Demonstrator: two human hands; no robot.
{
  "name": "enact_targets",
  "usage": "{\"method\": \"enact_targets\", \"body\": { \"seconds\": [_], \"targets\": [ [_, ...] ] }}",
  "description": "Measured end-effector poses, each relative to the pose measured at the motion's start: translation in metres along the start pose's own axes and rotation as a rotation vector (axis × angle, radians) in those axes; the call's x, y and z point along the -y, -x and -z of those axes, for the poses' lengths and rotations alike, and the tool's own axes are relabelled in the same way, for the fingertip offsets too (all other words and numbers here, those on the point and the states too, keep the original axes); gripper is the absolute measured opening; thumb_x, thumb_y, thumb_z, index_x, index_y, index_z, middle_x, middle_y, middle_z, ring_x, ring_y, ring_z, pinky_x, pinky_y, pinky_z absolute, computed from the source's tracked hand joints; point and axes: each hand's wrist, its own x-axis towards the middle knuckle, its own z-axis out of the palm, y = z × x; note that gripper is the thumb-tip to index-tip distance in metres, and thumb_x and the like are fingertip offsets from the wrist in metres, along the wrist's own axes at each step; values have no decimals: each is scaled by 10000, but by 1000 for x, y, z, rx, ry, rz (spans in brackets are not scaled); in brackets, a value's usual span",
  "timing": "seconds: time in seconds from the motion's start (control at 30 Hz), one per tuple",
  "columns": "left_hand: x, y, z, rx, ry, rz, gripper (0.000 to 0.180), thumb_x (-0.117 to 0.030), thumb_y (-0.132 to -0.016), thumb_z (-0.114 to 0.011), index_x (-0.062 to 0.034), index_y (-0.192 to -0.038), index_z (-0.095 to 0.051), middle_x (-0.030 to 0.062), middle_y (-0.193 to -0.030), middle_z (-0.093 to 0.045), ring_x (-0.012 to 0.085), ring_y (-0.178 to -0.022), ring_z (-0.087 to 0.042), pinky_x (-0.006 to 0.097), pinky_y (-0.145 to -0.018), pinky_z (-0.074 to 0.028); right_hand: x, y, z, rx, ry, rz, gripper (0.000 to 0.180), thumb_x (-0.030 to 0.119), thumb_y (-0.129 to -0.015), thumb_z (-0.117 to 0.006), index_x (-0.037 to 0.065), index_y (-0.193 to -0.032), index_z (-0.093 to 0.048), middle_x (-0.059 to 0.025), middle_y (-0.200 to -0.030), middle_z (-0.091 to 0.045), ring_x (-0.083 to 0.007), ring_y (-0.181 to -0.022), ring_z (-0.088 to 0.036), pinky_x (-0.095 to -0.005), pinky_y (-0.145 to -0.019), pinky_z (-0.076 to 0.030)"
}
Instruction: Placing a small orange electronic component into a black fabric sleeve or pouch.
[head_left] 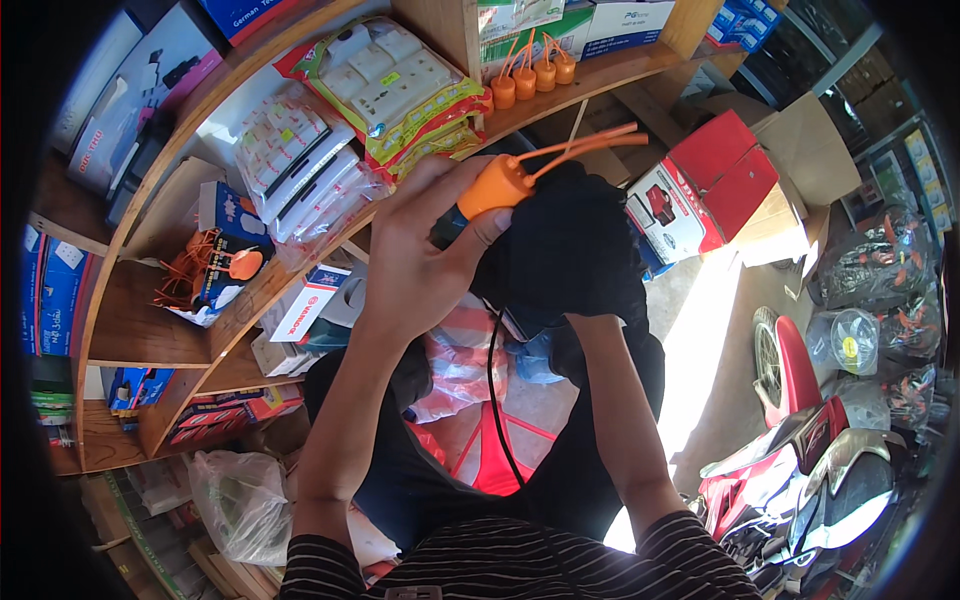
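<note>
My left hand (432, 235) is closed round an orange lamp socket (497, 187), a short cylinder with thumb and fingers on its sides. Two orange wires (585, 145) stick out of it to the right. Black cloth (565, 245) covers my right hand, so its fingers are hidden; the cloth lies right beside the socket. Several similar orange sockets (525, 83) with looped wires stand in a row on the shelf beyond my hands.
A curved-looking wooden shelf (225, 350) runs along the left and far side. Packs of white switch panels (375, 75) lie on it, and an open box (235, 225) holds orange wired pieces. Far right stands a red-and-white carton (690, 190); a motorbike (800, 470) is at near right.
</note>
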Motion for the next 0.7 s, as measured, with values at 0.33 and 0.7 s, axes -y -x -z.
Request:
{"method": "enact_targets", "body": {
  "seconds": [0.33, 0.7],
  "targets": [
    [-5, 4, -11, 274, 342, 409, 305, -225, -1014, -577, 23, -1188, -616, 107, -914, -635, 180, -830, -628, 291, -772, -482, -24, 6, -15, -92, -264, 26, 221, 199, -781, -655, 51, -945, -637, -161, -888, -623, -340, -861, -622, -454, -727, -487],
    [0, 3, -11, 231, 850, 704, 362, -415, -1059, -425, -69, -1053, -534, 38, -787, -572, 81, -608, -508, 234, -521, -400, -19, 6, -6, -25, -192, 37, 164, 143, -828, -624, 50, -960, -653, -143, -887, -647, -354, -881, -637, -423, -714, -508]
  ]
}}
